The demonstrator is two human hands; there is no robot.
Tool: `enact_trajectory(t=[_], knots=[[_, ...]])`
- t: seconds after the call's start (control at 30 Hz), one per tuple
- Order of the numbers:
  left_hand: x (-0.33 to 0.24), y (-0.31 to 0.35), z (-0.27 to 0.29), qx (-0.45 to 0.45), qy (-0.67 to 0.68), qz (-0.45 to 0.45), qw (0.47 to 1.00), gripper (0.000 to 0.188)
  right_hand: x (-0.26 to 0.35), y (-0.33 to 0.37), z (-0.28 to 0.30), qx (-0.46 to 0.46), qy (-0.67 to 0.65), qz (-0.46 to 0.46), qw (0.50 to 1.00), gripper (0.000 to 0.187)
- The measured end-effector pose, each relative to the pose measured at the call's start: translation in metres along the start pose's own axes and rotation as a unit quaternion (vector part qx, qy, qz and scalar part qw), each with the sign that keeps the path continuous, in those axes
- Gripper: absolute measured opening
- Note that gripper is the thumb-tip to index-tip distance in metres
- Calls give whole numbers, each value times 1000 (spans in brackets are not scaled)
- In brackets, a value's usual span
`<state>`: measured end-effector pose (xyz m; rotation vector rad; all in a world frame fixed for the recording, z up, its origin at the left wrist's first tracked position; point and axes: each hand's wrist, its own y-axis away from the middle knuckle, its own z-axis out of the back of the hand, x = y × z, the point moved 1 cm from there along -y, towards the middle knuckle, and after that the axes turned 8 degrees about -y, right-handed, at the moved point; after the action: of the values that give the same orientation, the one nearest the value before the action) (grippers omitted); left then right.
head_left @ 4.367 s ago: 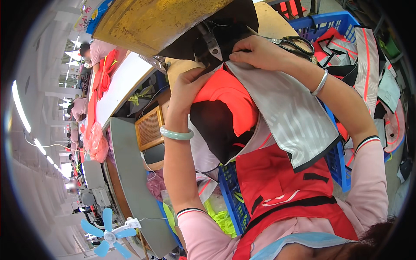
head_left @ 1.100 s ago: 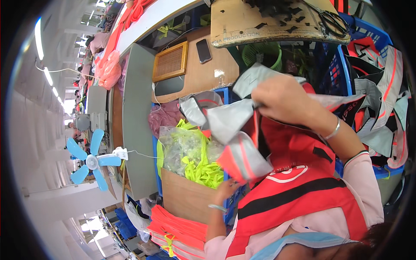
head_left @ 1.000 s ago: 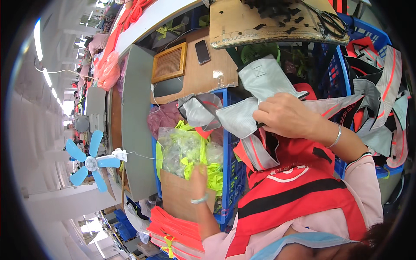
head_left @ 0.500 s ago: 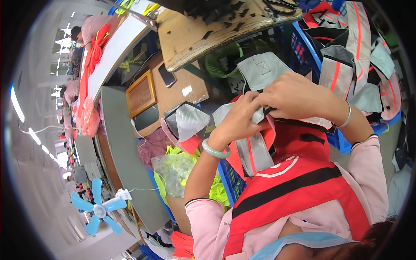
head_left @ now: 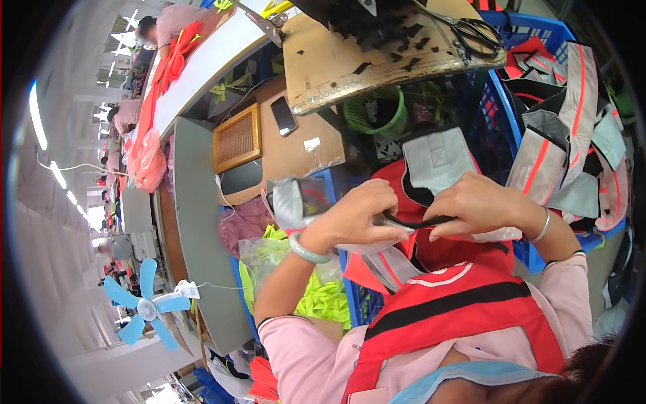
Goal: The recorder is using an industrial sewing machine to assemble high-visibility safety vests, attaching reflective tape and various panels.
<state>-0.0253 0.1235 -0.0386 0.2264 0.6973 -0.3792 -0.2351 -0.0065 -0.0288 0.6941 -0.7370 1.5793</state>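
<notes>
In front of my red apron [head_left: 437, 306], my left hand [head_left: 363, 214] and my right hand [head_left: 474, 205] are a short way apart, each pinching one end of a black fabric strip [head_left: 431, 222]. The strip runs between them and seems joined to grey reflective fabric, though the fingers hide where. Beyond my hands lies a light grey panel [head_left: 441, 158] with a stitched square, against red cloth. A grey band with an orange stripe [head_left: 390, 266] hangs below my left hand. Past my left wrist, a silvery fabric piece [head_left: 288, 202] sticks up.
Scissors [head_left: 474, 37] and black scraps [head_left: 383, 40] lie on a worn board [head_left: 323, 81]. At right a blue crate [head_left: 501, 111] holds striped reflective pieces [head_left: 538, 158]. A green basket [head_left: 393, 121], phone [head_left: 284, 116], bag of yellow strips [head_left: 316, 296] and blue fan [head_left: 147, 308] are around.
My hands, close together before, have drawn apart sideways, and the black strip now shows between them. The whole view has shifted slightly, showing more of the board and scissors.
</notes>
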Motion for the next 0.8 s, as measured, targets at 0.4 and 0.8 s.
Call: enact_trajectory(t=[0.4,0.8], knots=[[-22,-31,94,-207,-3,79,975,13,-9,-42,84,-281,37,57,957,10],[24,-76,107,-260,3,184,948,18,-55,-53,137,-193,52,-35,979,20]])
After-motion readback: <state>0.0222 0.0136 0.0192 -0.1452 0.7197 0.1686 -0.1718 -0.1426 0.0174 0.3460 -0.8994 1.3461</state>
